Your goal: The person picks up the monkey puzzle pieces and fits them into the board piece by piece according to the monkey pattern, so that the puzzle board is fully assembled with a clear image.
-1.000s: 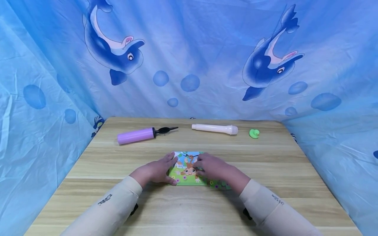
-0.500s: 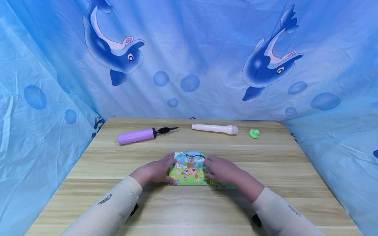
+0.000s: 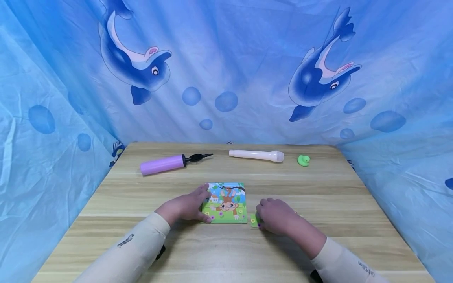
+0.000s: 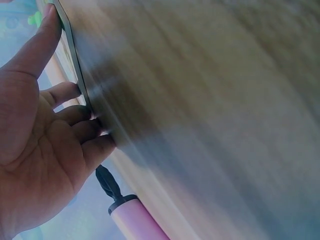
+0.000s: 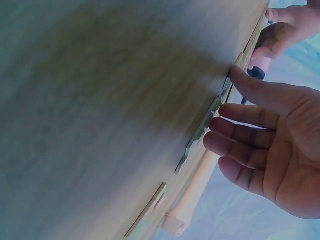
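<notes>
Wooden table [image 3: 212,251], bearing, near to far: right hand [image 3: 277,216], thumb and loosely bent fingers apart, over green pieces [image 3: 253,221]. Left hand [image 3: 189,203], fingers spread wide, touching left edge of puzzle [image 3: 227,196]. Puzzle, monkey design, flat between both hands. Beyond, left to right: purple pump [image 3: 163,164], white microphone [image 3: 254,155], green duck [image 3: 303,160]. Farthest: blue dolphin curtain [image 3: 262,78].

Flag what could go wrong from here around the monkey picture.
The right grip partly hides the flowered green piece, so that piece might be nudged askew unseen. The left grip touches the left edge of the monkey picture; a sideways push could slide it across the narrow gap into that piece.
</notes>
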`<state>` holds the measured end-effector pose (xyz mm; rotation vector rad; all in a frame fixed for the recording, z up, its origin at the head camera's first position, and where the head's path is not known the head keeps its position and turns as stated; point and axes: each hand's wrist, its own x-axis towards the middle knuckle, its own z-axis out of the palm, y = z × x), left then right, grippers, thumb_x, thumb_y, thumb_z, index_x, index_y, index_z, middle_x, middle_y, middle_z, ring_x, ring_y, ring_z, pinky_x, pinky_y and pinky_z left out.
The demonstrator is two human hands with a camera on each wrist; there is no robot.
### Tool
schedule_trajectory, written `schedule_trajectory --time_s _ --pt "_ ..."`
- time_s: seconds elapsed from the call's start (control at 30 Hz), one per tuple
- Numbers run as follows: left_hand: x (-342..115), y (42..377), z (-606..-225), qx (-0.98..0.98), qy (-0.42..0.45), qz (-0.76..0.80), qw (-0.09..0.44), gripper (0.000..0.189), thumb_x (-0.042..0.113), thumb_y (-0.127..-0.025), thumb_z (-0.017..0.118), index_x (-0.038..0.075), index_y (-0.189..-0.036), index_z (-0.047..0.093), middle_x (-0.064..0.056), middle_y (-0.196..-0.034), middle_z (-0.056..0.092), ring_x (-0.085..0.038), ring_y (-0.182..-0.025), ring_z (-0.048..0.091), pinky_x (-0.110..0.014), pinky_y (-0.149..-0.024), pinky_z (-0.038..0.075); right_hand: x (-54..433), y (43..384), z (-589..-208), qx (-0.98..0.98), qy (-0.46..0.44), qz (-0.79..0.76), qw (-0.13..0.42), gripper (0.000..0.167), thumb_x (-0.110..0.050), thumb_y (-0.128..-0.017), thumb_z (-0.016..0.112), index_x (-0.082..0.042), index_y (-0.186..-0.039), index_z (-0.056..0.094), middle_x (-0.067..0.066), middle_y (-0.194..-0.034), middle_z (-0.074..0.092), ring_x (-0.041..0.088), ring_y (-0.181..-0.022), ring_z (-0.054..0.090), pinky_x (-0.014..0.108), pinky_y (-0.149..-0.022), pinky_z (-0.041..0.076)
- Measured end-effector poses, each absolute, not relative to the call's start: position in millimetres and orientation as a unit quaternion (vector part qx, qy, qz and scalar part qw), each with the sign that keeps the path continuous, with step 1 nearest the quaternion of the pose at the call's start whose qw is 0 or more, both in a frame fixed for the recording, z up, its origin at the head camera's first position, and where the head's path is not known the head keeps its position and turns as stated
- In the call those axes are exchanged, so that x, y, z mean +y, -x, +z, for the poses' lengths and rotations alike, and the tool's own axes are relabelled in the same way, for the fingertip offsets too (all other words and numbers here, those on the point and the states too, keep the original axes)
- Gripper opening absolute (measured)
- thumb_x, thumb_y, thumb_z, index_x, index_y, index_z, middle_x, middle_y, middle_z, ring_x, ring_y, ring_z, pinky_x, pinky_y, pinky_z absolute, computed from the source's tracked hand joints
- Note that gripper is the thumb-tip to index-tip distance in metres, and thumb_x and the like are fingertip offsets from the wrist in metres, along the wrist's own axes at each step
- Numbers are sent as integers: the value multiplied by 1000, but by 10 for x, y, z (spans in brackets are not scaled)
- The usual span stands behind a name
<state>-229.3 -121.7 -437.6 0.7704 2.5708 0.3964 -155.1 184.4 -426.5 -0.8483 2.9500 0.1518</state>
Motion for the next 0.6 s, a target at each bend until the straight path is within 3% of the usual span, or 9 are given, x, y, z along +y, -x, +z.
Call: schedule_trajectory --time_s 0.23,0.43,0.6 --pt "-1219 2292 -4393 927 -277 144 209 96 55 -78 76 10 -152 34 -12 -166 5 -31 -152 10 -49 -119 27 1834 1554 -4253 964 259 26 62 24 -28 -81 79 -17 -76 59 -6 -75 52 11 -68 46 31 -62 47" --pt "-1224 2287 -4382 927 -276 141 210 95 55 -79 75 10 -152 34 -12 -166 6 -31 -152 10 -49 -119 27 1867 1594 -4263 964 260 -11 59 31 -34 -81 80 -20 -84 53 -10 -74 48 9 -67 44 26 -58 42" --pt "-1230 2282 -4366 926 -282 144 207 96 55 -78 75 10 -152 34 -12 -166 7 -31 -152 11 -49 -120 25 1867 1675 -4292 958 256 -101 85 20 -21 -90 72 -22 -84 53 -12 -72 50 7 -64 48 23 -57 42"
